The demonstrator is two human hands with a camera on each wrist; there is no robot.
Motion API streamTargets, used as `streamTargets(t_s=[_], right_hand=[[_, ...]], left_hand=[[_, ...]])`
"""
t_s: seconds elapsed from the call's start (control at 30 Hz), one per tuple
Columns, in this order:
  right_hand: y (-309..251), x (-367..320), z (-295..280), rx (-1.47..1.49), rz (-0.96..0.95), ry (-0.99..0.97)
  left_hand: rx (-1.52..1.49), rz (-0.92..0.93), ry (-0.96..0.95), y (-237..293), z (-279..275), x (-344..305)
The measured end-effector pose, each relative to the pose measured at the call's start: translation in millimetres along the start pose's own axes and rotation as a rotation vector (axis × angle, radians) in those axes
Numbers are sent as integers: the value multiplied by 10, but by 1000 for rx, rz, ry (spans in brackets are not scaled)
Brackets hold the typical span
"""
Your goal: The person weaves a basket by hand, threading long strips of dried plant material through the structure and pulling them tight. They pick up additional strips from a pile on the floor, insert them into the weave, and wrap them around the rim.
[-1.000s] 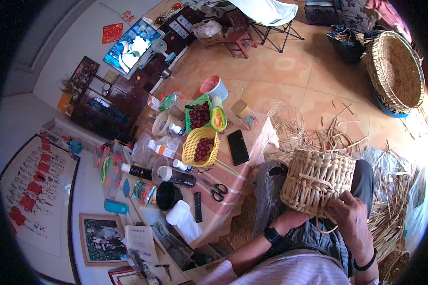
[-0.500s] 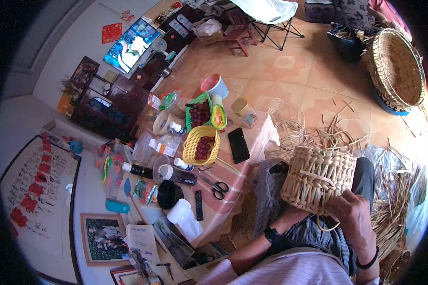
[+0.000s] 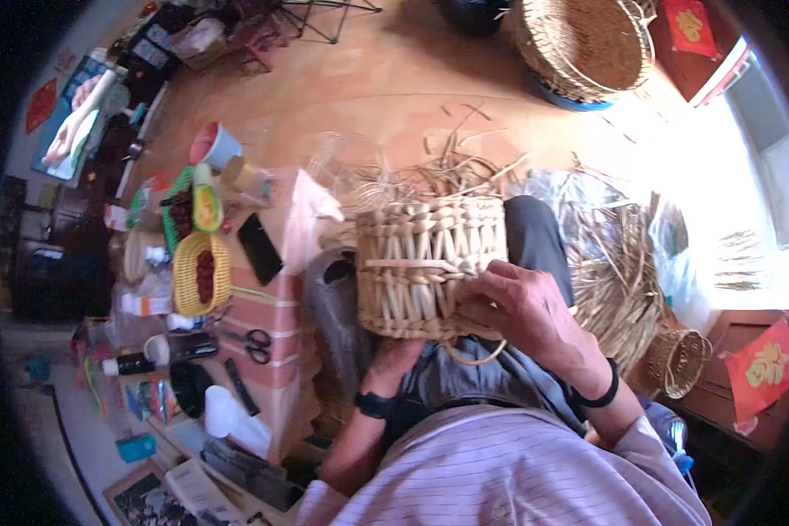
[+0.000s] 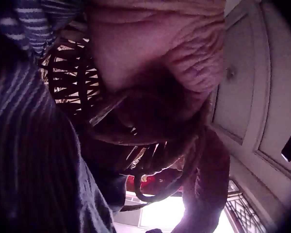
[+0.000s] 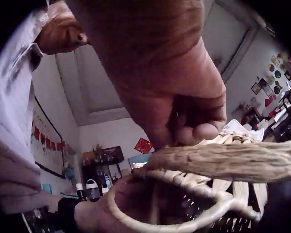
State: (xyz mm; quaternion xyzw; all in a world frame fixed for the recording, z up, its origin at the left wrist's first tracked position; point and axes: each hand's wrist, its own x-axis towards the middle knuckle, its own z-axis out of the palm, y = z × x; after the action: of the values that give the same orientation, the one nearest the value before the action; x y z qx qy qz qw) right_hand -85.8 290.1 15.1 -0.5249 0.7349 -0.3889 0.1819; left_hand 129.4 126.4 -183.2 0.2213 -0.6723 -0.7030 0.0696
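Note:
A woven straw basket (image 3: 434, 272) rests over the lap, its lower rim towards the body. My left hand (image 3: 401, 358) holds it at that rim; in the left wrist view the hand (image 4: 160, 48) reaches to the basket's dark opening, most fingers hidden. With curled fingers my right hand (image 3: 530, 311) pinches a strand at the basket's lower right side. The right wrist view shows this hand (image 5: 169, 82) above a thick twisted straw band (image 5: 228, 161). Below it, a loop of strand (image 5: 128, 219) curves out in front of the left hand (image 5: 128, 201).
To the left a table (image 3: 267, 329) bears scissors (image 3: 256, 345), a phone (image 3: 259, 247), a yellow basket of fruit (image 3: 188, 289) and bottles. Loose straw (image 3: 618, 263) lies to the right, near a small basket (image 3: 678, 361). Farther off stands a large round basket (image 3: 579, 48).
The head view has swung to the right, so the basket and table appear farther left and a small basket and red paper show at right. Both hands stay at the basket.

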Motion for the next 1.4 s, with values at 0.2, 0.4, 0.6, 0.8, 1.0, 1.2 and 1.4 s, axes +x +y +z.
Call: streamTargets(t_s=[0.2, 0.4, 0.6, 0.8, 1.0, 1.2, 1.4], right_hand=[[239, -256, 36, 461, 430, 188], [302, -383, 257, 587, 399, 141], [287, -290, 380, 734, 433, 118], [362, -300, 404, 813, 381, 74], [373, -308, 400, 549, 188, 62], [363, -353, 388, 296, 69, 119], [394, -489, 338, 135, -70, 116]], left_hand=[[368, -74, -9, -298, -152, -118], [-220, -206, 215, -359, -102, -148], [-36, -275, 112, 131, 70, -152], [65, 70, 189, 201, 195, -58], [-318, -135, -62, -63, -10, -153], [960, 478, -101, 417, -23, -126], [-122, -5, -186, 390, 2, -211]])
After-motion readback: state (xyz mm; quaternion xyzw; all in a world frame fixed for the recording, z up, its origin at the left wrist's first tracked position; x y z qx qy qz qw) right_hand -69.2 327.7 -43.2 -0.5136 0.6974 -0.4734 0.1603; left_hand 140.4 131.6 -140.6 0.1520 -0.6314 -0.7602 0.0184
